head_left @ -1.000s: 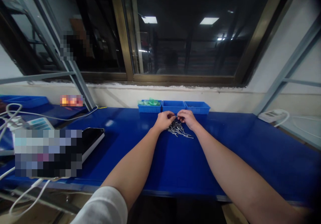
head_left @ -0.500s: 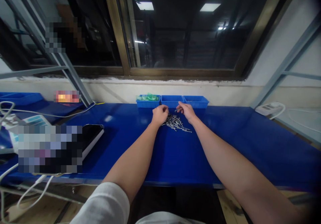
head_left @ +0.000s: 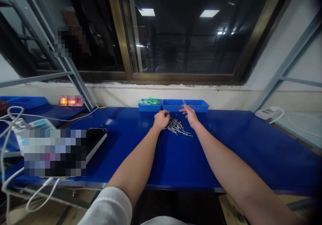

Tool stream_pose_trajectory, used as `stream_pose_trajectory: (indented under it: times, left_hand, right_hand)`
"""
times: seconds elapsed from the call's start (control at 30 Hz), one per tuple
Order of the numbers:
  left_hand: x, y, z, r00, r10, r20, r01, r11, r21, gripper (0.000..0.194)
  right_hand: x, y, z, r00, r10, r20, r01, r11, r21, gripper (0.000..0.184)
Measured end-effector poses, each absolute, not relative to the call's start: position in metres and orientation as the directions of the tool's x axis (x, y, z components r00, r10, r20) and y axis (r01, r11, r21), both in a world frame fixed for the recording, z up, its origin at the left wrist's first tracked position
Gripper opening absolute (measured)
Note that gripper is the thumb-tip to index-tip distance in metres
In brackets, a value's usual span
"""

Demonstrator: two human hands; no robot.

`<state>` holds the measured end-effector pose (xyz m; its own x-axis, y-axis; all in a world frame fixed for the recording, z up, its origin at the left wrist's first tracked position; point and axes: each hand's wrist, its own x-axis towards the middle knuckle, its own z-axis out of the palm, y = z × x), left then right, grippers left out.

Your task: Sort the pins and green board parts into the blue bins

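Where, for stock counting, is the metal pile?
In the head view, the metal pile lies just right of centre on the table, beside the left hand.

- A pile of fasteners (head_left: 177, 127) lies on the table (head_left: 181, 161), left hand (head_left: 161, 120) at its left, right hand (head_left: 190, 116) at its right (the left one closer).
- Behind it stand three bins (head_left: 174, 107), packets (head_left: 151, 101) in the leftmost.
- The window (head_left: 198, 47) is behind them.

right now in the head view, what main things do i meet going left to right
Black device, left hand, metal pins, right hand, white box.
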<state>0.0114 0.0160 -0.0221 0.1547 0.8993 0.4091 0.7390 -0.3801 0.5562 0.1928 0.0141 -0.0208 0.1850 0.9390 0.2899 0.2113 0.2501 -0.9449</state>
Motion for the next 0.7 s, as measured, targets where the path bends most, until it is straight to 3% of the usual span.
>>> stream_pose_trajectory:
  times: [0.13, 0.23, 0.33, 0.47, 0.7]
  left_hand:
    - [0.013, 0.015, -0.023, 0.204, 0.9, 0.385, 0.778, -0.388, 0.495, 0.024]
    - [0.013, 0.015, -0.025, 0.223, 0.907, 0.357, 0.81, -0.377, 0.45, 0.026]
    - [0.012, 0.016, -0.027, 0.275, 0.903, 0.331, 0.815, -0.401, 0.418, 0.028]
    - [0.011, 0.014, -0.029, 0.372, 0.87, 0.325, 0.793, -0.48, 0.377, 0.03]
    - [0.012, 0.009, -0.027, 0.413, 0.86, 0.299, 0.788, -0.502, 0.356, 0.031]
  right_hand:
    - [0.183, 0.007, -0.025, 0.063, 0.937, 0.343, 0.456, 0.279, -0.845, 0.045]
    - [0.175, 0.005, -0.028, -0.007, 0.934, 0.356, 0.656, 0.273, -0.704, 0.032]
    - [0.172, 0.005, -0.03, -0.086, 0.927, 0.365, 0.787, 0.288, -0.546, 0.03]
    - [0.172, 0.002, -0.027, -0.178, 0.913, 0.367, 0.851, 0.33, -0.408, 0.026]
    - [0.171, -0.005, -0.023, -0.165, 0.916, 0.366, 0.854, 0.318, -0.411, 0.022]
